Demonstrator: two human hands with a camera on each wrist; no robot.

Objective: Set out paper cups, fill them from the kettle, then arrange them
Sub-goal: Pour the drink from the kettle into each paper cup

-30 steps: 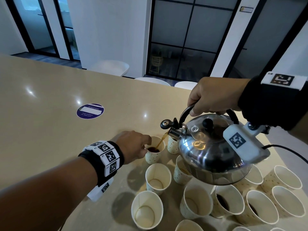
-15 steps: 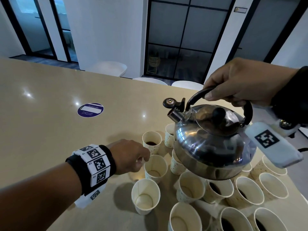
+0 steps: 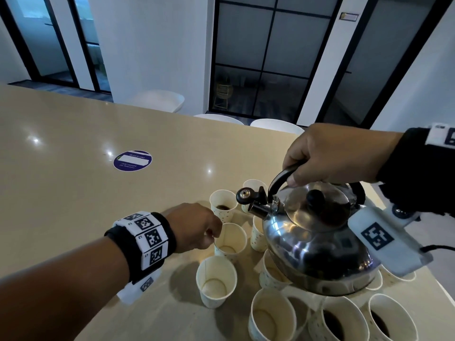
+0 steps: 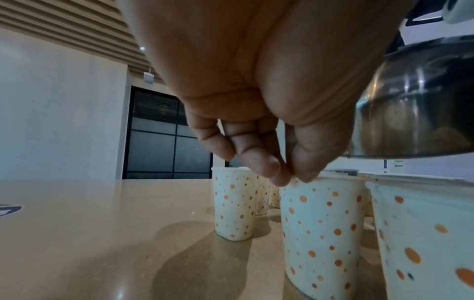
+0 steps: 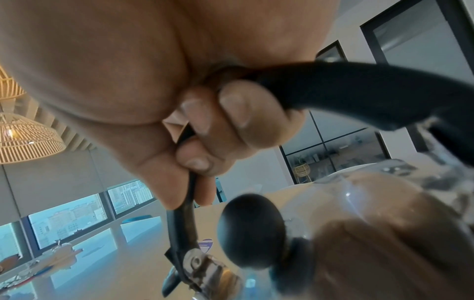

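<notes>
Paper cups of white card with orange dots (image 3: 270, 318) stand in a loose cluster on the near right of the beige table (image 3: 61, 193), and the left hand (image 3: 194, 228) pinches the near-left rim of one empty dotted cup (image 3: 231, 239) between thumb and fingertips (image 4: 266, 168) — a hold that looks meant to steady a light cup against the stream to come. Its forearm reaches in from the near left, wrist low, knuckles up. The right hand (image 3: 330, 153) is wrapped tight round the black arched handle (image 5: 359, 95) of the round polished steel kettle (image 3: 317, 242), which hangs in the air above the right-hand cups with its spout (image 3: 258, 207) pointing left over the cluster; nothing pours from it. That wrist comes in high from the right, so the kettle's weight hangs under the fist — an easy pose for tipping forward.

Just beyond the pinched cup, a far dotted cup (image 3: 222, 204) holds dark liquid, as do two at the near right edge (image 3: 334, 321); several nearer ones are empty. Filling seems partway done. A round purple sticker (image 3: 132, 160) lies far left on the table.
</notes>
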